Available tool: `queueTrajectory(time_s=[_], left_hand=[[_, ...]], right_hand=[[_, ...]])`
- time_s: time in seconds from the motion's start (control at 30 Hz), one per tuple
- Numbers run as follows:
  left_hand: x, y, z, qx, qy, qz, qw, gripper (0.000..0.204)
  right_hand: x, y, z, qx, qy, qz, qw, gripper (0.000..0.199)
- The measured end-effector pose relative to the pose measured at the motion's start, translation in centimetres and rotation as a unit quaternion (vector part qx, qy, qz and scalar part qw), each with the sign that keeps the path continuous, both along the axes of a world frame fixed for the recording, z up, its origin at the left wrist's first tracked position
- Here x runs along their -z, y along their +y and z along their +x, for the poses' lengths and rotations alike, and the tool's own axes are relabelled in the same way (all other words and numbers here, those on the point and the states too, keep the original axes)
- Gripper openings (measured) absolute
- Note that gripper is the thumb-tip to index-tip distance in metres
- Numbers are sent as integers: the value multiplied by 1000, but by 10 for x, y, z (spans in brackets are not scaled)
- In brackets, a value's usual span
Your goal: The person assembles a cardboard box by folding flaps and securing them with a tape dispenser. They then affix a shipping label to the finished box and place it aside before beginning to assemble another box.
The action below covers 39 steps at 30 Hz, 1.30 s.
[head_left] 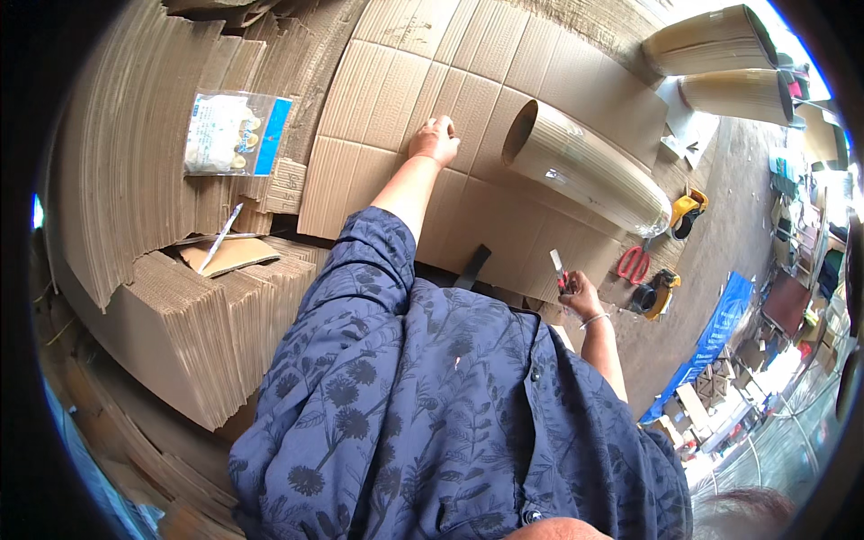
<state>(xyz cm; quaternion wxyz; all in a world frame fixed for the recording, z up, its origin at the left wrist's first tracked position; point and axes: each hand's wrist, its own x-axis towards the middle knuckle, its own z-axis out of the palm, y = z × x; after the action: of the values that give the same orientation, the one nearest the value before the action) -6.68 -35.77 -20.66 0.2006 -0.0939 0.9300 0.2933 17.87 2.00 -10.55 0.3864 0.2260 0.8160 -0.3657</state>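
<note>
My left hand (436, 139) reaches forward and presses flat on a large sheet of brown corrugated cardboard (423, 81) lying on the work surface. My right hand (579, 293) is held near the sheet's right edge, closed on a small utility knife (558, 267) whose blade points up. A big roll of brown cardboard (585, 166) lies on the sheet just right of my left hand. My dark blue patterned shirt hides the near part of the sheet.
Stacks of folded cardboard (180, 306) stand at the left, with a clear plastic packet (232, 133) and a pen-like tool (220, 236) on top. Red scissors (634, 264), a yellow tape dispenser (686, 212) and another dispenser (657, 292) lie right. More rolls (720, 40) lie far right.
</note>
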Motion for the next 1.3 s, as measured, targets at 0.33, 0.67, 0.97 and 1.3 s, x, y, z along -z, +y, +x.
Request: queueTrajectory(time_s=[0.33,0.67,0.97,1.3], left_hand=[[6,37,0,22,59,-3,998,23],[-15,45,-7,36,-13,-63,997,25],[-4,89,89,-217,-106,410,880,36],[-45,135,-24,26,3,467,884,45]], right_hand=[[44,21,-31,-101,-14,29,994,51],[-22,-29,-62,-100,2,-141,985,16],[-11,-25,-60,-13,71,-166,984,17],[-16,-45,-82,74,81,-174,979,20]])
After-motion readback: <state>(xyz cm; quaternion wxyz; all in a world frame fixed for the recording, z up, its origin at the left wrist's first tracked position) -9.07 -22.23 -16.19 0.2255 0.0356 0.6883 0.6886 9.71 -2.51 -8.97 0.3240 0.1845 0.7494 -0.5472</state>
